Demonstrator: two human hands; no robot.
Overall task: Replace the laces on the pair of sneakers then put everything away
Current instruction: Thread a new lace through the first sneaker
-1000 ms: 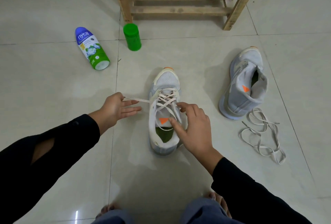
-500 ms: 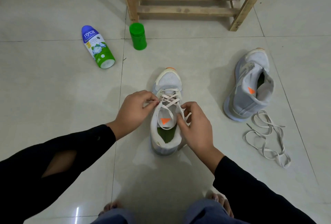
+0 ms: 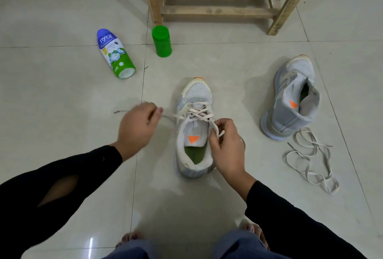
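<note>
Left hand (image 3: 137, 128): extended forward from a black sleeve, back of the hand up, fingers (image 3: 154, 111) pinched closed. Right hand (image 3: 227, 151): extended forward from a black sleeve, wrist bent inward, fingers curled shut. The 2 hands are apart.

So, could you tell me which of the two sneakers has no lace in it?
The right-hand sneaker, tipped sideways beside the loose lace; the centre sneaker is part-laced.
</note>
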